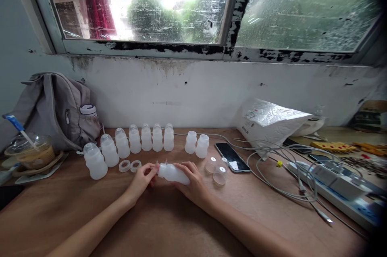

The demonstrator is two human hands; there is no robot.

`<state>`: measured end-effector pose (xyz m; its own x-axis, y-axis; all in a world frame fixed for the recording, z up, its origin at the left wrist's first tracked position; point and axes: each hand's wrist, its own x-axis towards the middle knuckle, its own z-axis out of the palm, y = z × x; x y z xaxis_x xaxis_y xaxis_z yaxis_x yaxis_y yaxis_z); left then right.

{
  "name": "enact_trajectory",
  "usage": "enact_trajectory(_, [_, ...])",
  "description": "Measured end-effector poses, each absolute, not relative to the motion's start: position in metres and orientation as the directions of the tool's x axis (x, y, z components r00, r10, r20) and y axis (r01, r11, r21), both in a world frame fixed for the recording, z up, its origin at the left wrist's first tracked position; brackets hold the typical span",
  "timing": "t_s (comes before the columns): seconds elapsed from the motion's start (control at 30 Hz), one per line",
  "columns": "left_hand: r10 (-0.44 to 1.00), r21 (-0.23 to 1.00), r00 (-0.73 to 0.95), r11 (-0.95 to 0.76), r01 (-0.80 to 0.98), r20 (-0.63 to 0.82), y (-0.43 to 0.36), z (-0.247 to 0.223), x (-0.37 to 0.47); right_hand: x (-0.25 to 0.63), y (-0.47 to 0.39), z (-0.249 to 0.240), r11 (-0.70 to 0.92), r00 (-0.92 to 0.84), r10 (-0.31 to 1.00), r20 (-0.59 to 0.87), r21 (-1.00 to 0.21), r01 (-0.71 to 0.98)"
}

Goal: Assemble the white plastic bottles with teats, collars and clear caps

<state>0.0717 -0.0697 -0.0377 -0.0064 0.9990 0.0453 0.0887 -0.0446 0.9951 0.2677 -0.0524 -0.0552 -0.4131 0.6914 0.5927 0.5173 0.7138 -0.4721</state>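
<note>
A frosted white baby bottle (pixel 174 174) lies tilted on its side, its neck pointing left. My right hand (pixel 193 178) is wrapped around the bottle's body. At the neck, the fingers of my left hand (pixel 146 174) are pinched together on a small clear nipple (pixel 157 164); exactly how it meets the neck is too small to tell. Two white collar rings (pixel 130 166) lie just left of my left hand. Beyond the hands stand two open bottles (pixel 196 144). Several clear caps (pixel 217 170) rest on the table to the right of my right hand.
Several capped bottles (pixel 133 144) stand in a curved row at the back left. A phone (pixel 232 157), tangled cables (pixel 281 172) and a power strip (pixel 338 192) lie on the right. A drink cup (pixel 33 154) and grey backpack (pixel 57 107) sit on the left.
</note>
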Motion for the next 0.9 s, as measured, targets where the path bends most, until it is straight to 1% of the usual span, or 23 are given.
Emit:
enact_trajectory(0.07, [0.996,0.991,0.018,-0.087,0.097,0.085,-0.07,-0.039,0.072,0.268,-0.053,-0.054,0.7,-0.414,0.712,0.567,-0.519,0.491])
enact_trajectory(0.13, [0.988,0.981,0.009,-0.153,0.122,0.153,-0.07,-0.04,0.072,0.268,-0.056,-0.049,0.647,-0.42,0.761,0.494,-0.624,0.438])
enact_trajectory(0.23, [0.979,0.969,0.027,-0.202,0.14,0.2,-0.071,-0.037,0.071,0.268,-0.059,-0.039,0.482,-0.449,0.839,0.309,-0.805,0.346])
enact_trajectory(0.3, [0.981,0.976,0.038,-0.191,0.104,0.188,-0.072,-0.035,0.071,0.268,-0.061,-0.032,0.399,-0.457,0.859,0.231,-0.862,0.313])
enact_trajectory(0.37, [0.989,0.989,0.043,-0.146,0.038,0.144,-0.073,-0.031,0.072,0.268,-0.062,-0.027,0.412,-0.438,0.861,0.258,-0.858,0.306])
enact_trajectory(0.47, [0.996,0.998,0.074,-0.043,-0.054,0.047,-0.076,-0.027,0.076,0.266,-0.065,-0.024,0.529,-0.408,0.825,0.391,-0.788,0.315])
enact_trajectory(0.5, [0.996,0.997,0.081,-0.023,-0.069,0.028,-0.077,-0.026,0.078,0.265,-0.067,-0.023,0.541,-0.408,0.819,0.403,-0.779,0.317])
enact_trajectory(0.53, [0.997,0.997,0.077,-0.015,-0.075,0.021,-0.078,-0.026,0.079,0.264,-0.068,-0.022,0.525,-0.414,0.826,0.382,-0.79,0.317])
enact_trajectory(0.6, [0.999,0.997,0.043,-0.026,-0.069,0.029,-0.08,-0.025,0.082,0.263,-0.071,-0.021,0.415,-0.426,0.863,0.27,-0.861,0.295])
enact_trajectory(0.67, [0.999,0.998,0.001,-0.04,-0.053,0.04,-0.082,-0.025,0.084,0.262,-0.072,-0.02,0.258,-0.445,0.886,0.131,-0.936,0.239])
enact_trajectory(0.73, [0.998,0.998,-0.021,-0.054,-0.036,0.053,-0.084,-0.024,0.085,0.263,-0.071,-0.02,0.102,-0.463,0.886,0.016,-0.982,0.16])
enact_trajectory(0.83, [0.997,0.997,-0.012,-0.081,-0.014,0.081,-0.087,-0.02,0.086,0.264,-0.068,-0.02,-0.091,-0.5,0.859,-0.108,-0.994,0.058])
enact_trajectory(0.9, [0.995,0.995,0.003,-0.099,-0.014,0.099,-0.088,-0.017,0.086,0.265,-0.068,-0.017,-0.14,-0.522,0.843,-0.131,-0.99,0.022])
